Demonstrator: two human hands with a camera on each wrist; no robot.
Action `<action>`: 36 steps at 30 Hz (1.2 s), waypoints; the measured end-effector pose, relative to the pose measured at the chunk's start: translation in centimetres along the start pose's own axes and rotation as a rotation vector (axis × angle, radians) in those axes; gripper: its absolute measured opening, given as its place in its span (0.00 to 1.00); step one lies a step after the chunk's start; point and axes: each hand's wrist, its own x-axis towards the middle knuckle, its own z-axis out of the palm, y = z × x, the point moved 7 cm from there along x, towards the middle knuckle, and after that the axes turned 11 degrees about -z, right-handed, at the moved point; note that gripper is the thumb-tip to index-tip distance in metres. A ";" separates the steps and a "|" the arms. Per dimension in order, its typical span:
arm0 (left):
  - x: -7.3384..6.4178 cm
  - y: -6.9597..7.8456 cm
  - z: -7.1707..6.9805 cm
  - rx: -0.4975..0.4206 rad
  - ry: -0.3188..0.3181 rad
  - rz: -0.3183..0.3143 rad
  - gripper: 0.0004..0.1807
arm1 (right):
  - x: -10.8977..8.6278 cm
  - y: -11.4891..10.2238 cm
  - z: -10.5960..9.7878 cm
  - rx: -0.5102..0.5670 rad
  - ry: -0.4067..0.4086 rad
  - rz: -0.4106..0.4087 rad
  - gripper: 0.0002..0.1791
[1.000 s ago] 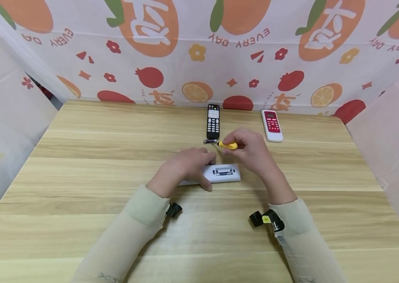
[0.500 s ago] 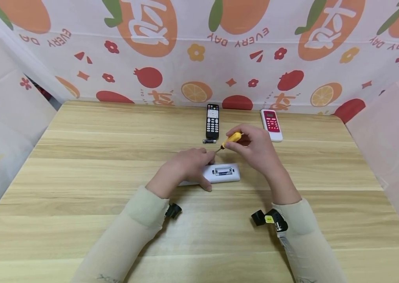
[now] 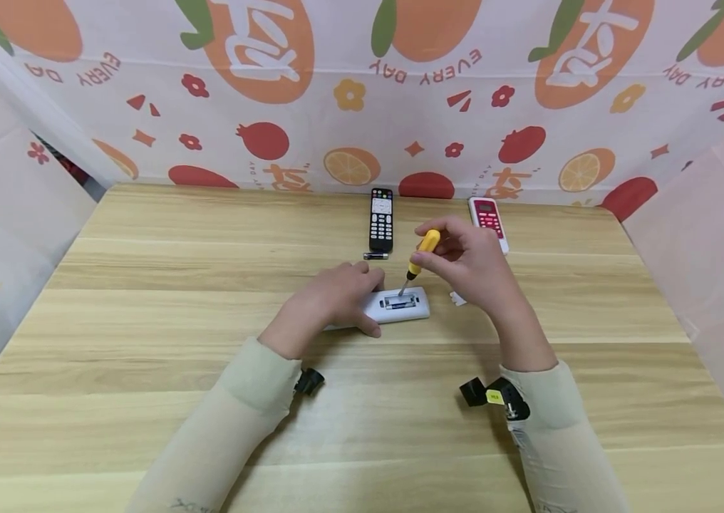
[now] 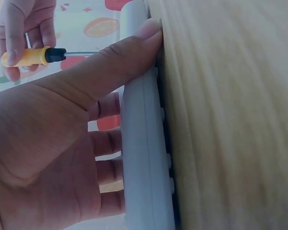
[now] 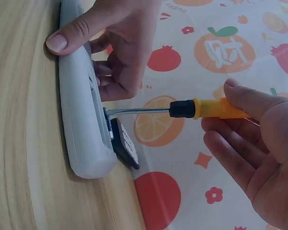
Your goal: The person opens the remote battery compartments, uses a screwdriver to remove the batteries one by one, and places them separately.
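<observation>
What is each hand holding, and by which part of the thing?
Right hand: the screwdriver, by its yellow handle. Left hand: the white remote, across its width, beside the battery slot.

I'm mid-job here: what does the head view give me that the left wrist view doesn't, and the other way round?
Only the head view shows the open battery compartment of the white remote, the loose battery, the black remote, the red-and-white remote and a small white piece by the right hand.

Only the left wrist view shows the raised buttons on the white remote's table-facing side.

Both show the left hand gripping the white remote, the right hand holding the yellow screwdriver, the wooden table and the fruit-print sheet.
</observation>
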 end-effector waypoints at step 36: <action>-0.2 0.2 0.2 -0.024 -0.004 -0.022 0.35 | -0.4 -2.7 1.9 0.065 -0.221 -0.108 0.08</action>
